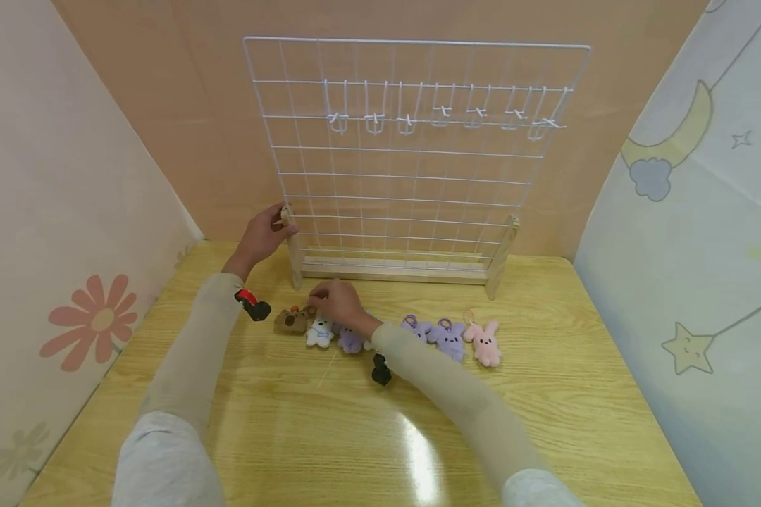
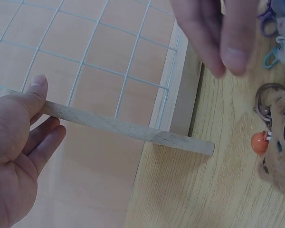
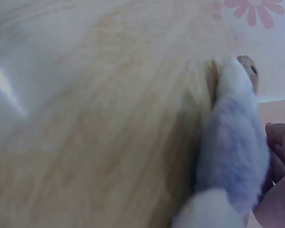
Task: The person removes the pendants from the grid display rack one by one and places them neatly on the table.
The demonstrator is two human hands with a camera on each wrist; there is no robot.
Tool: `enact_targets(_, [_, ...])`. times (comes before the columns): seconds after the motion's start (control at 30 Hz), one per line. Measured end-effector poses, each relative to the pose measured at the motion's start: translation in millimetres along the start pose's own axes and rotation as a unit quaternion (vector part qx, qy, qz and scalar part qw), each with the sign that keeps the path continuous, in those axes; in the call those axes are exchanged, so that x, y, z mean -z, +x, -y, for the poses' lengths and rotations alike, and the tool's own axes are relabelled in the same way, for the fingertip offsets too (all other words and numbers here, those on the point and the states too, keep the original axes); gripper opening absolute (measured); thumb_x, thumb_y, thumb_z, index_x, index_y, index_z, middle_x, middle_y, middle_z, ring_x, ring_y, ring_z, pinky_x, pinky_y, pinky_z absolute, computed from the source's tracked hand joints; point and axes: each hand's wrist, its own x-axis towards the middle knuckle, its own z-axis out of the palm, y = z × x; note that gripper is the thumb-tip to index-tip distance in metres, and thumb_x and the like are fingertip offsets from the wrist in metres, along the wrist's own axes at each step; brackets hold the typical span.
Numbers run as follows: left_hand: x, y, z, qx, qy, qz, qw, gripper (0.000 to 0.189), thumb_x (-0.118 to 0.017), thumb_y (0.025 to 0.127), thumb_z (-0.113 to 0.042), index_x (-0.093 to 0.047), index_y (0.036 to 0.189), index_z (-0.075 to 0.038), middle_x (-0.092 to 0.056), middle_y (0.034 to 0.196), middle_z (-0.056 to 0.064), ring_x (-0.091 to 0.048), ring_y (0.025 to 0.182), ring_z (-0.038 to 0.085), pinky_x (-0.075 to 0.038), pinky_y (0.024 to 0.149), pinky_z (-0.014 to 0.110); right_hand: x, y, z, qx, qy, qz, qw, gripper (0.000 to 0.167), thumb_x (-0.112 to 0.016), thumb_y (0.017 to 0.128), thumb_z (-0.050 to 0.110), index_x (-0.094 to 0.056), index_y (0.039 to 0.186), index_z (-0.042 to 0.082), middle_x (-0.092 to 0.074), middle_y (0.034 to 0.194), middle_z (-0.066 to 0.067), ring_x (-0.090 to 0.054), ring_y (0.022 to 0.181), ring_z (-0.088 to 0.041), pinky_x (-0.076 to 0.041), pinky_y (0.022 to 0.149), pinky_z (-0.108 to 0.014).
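Observation:
My left hand (image 1: 262, 238) grips the left wooden upright (image 2: 128, 128) of a white wire grid rack (image 1: 412, 148), thumb on one side and fingers on the other. Over the left part of a row of plush keychains is my right hand (image 1: 339, 303), its fingers pointing down. Its fingertips (image 2: 235, 59) hang above the table, apart from the brown bear keychain (image 2: 282, 137), and nothing shows between them. Beside the bear lie a white plush keychain (image 1: 320, 334) and a purple one (image 1: 350, 341), partly covered by the right hand.
Several white hooks (image 1: 374, 116) hang along the grid's upper bars. To the right lie a purple plush keychain (image 1: 450, 341) and a pink bunny keychain (image 1: 485, 343). The yellow wooden table (image 1: 330, 436) is bounded by patterned side walls and an orange back panel (image 1: 165, 84).

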Motion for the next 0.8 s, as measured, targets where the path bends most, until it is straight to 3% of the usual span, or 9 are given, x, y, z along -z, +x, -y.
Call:
enact_targets(0.1, [1.7, 0.4, -0.1, 0.000, 0.003, 0.001, 1.0000, 0.068, -0.060, 0.106, -0.022, -0.027, 0.161, -0.001, -0.040, 0.158, 0.024, -0.046, 0.141, 0.043, -0.047, 0.109, 0.056, 9.2, 0.5, 0.0, 0.007, 0.017, -0.002, 0.9998, 0.024, -0.068, 0.101, 0.021, -0.078, 0.116, 0.005, -0.078, 0.106, -0.004, -0.071, 0.090, -0.014, -0.057, 0.074, -0.025])
enact_targets(0.33, [2.6, -1.4, 0.0, -0.004, 0.001, -0.001, 1.0000, 0.064, -0.061, 0.105, -0.016, -0.030, 0.160, 0.000, -0.043, 0.155, 0.026, -0.048, 0.139, 0.044, -0.047, 0.108, 0.058, 36.0, -7.7, 1.7, 0.021, 0.032, -0.026, 0.9989, 0.025, -0.068, 0.101, 0.030, -0.078, 0.117, 0.014, -0.077, 0.106, 0.001, -0.068, 0.085, -0.008, -0.057, 0.073, -0.024])
enact_targets(0.8, [6.8, -9.1, 9.6, 0.008, -0.020, 0.022, 0.9995, 0.078, -0.064, 0.103, -0.017, -0.017, 0.164, -0.005, -0.033, 0.160, 0.028, -0.042, 0.142, 0.047, -0.045, 0.110, 0.057, 115.9, -57.9, -21.1, 0.042, 0.047, -0.116, 0.9912, 0.023, -0.074, 0.097, 0.030, -0.079, 0.114, 0.015, -0.077, 0.102, 0.001, -0.068, 0.083, -0.011, -0.057, 0.060, -0.029])
